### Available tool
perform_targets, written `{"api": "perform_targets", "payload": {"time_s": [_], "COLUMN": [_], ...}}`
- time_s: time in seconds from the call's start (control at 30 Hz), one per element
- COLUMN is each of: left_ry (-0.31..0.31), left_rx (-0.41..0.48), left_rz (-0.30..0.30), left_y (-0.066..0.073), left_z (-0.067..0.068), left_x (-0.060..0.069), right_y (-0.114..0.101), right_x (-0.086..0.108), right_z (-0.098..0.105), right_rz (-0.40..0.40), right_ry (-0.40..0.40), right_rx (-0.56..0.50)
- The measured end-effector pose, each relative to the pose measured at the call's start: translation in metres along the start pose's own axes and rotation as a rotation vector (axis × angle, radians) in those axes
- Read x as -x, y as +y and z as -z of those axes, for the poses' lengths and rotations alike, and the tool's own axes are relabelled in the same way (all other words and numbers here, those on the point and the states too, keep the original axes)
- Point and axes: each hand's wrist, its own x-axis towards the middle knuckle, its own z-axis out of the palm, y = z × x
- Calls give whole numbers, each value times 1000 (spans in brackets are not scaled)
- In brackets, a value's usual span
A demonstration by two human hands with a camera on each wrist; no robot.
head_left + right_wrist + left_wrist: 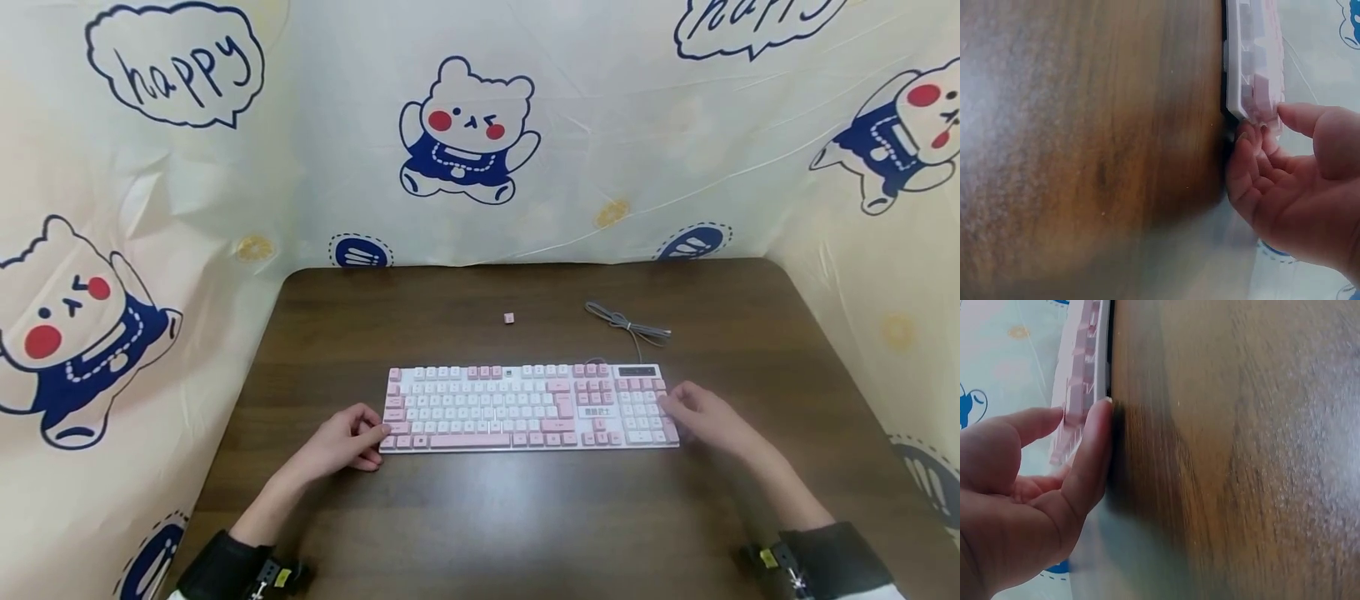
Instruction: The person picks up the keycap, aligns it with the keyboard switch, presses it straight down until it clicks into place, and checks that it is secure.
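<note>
Brown wood-grain bench [517, 525], glare near front; pale bear-print sheeting [585, 83] on three sides. Pink-and-white keyboard [487, 413] at bench centre. Left hand [348, 437] and right hand [705, 417] pinch its ends, thumbs above, fingers curled; underside contact unclear. Beyond: small pink cube [509, 318], bundled grey cable [619, 319].

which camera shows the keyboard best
The head view: it shows nearly the whole keyboard from above. The left wrist view shows only part of it, at a steep angle, where the left hand grips; the right wrist view likewise, at the right hand.
</note>
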Motion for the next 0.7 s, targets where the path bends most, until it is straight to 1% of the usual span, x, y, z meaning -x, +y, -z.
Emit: {"api": "perform_targets", "payload": {"time_s": [0.1,0.2,0.3,0.37,0.43,0.5,0.6,0.7], "left_ry": [42,63,64,59,55,45,37,39], "left_rx": [-39,-79,-104,-103,-88,-79,-60,-58], "left_rz": [-6,-1,5,5,10,6,13,12], "left_y": [2,5,8,8,8,7,6,6], "left_z": [-4,-7,-6,-5,-4,-3,-4,-4], "left_x": [0,2,3,3,2,1,-2,-2], "right_y": [-5,-15,-32,-46,-62,-77,-98,-120], "right_x": [0,-1,-6,-11,-18,-26,-39,-57], "right_z": [2,8,13,15,17,17,17,14], "right_rz": [25,68,111,141,164,186,248,336], "right_ry": [40,99,156,173,155,114,48,6], "right_rx": [105,213,254,257,253,258,280,316]}}
